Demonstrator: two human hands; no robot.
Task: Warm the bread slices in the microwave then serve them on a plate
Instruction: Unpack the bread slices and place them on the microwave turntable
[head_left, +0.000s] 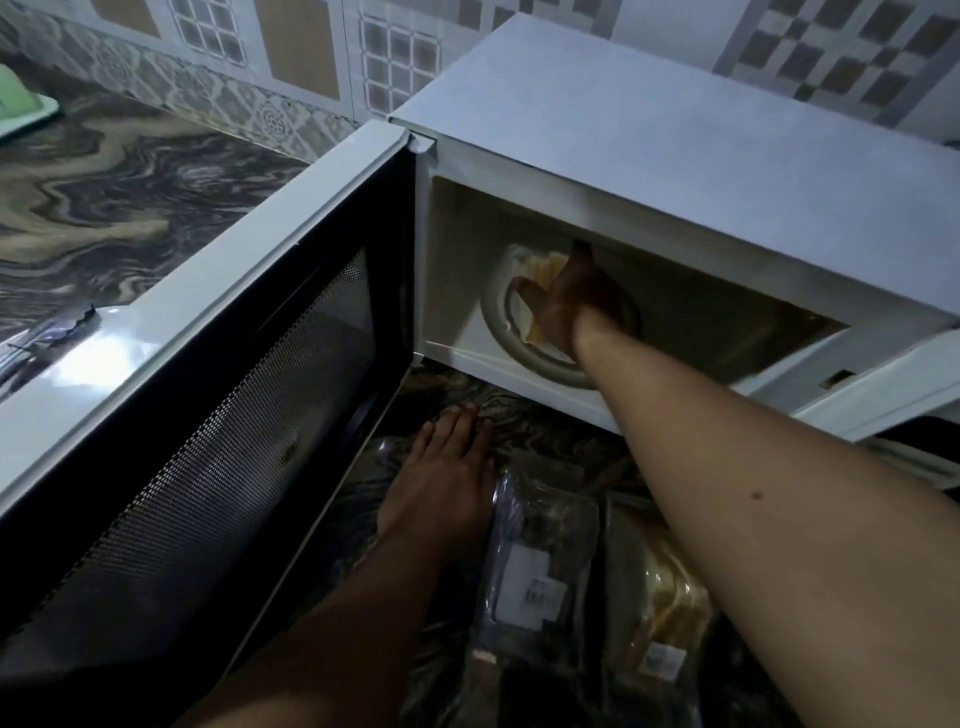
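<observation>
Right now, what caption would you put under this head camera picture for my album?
Right hand on bread slices inside the open microwave; left hand flat on the counter.

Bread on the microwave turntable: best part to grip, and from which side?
Probably the near edge of the bread, coming in level through the open front past the door. It lies flat on the turntable under a low ceiling, so a top-down grip has no room. The right hand already covers it; its hold is unclear.
</observation>
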